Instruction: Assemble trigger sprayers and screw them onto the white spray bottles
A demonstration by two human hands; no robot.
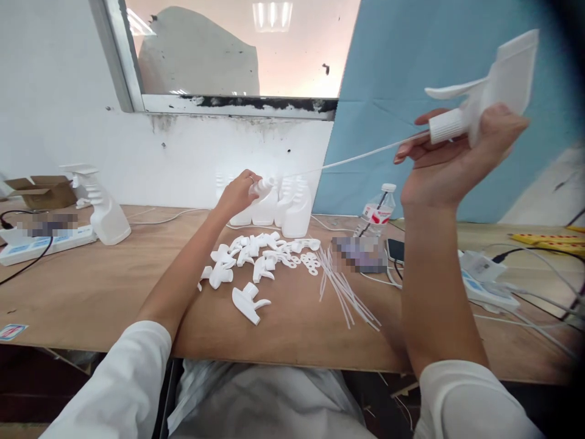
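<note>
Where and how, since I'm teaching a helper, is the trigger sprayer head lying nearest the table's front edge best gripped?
Pinch the trigger sprayer head by its body, probably from the near side: its long back lies there, uncovered, while the trigger juts right and the collar points away.

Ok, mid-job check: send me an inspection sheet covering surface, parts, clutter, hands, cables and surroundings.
Surface: brown tabletop, loose parts spread on it.
Parts: spray heads piled beside small rings and thin tubes; white bottles grouped behind.
Clutter: drink bottle, phone, cardboard box.
Hands: left hand grips a bottle neck; right hand holds a spray head with a tube extending from it.
Cables: around the left power strip and right power strip.
Surroundings: white wall, blue panel, framed window.
</note>
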